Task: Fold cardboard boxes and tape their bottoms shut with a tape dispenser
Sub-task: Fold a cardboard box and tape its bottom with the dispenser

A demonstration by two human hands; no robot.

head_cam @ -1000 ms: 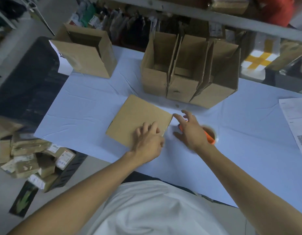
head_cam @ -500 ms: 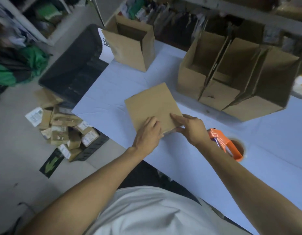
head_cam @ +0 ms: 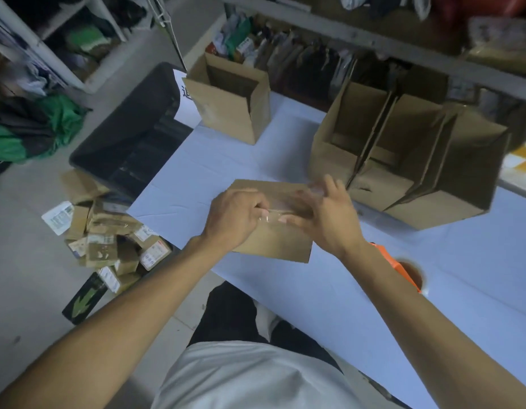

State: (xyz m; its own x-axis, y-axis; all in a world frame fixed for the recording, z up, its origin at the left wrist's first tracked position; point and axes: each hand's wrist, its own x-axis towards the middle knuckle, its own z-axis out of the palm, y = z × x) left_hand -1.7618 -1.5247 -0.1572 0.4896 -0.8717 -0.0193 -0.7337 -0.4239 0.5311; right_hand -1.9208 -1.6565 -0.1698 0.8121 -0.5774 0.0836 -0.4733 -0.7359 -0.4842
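At frame centre, both hands are holding a flat box (head_cam: 273, 240) over the tabletop (head_cam: 359, 296): left hand (head_cam: 235, 219) gripping it, right hand (head_cam: 326, 214) seemingly pinching, blurred. Dispenser (head_cam: 403, 268) is lying right of centre.

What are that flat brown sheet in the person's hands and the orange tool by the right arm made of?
The flat box looks like plain brown cardboard: matte, stiff, with sharp straight edges, the same tan as the folded boxes behind it. The tape dispenser appears to be moulded plastic, judging by its bright, even orange and smooth surface; much of it is hidden by the arm, so any metal parts cannot be seen.
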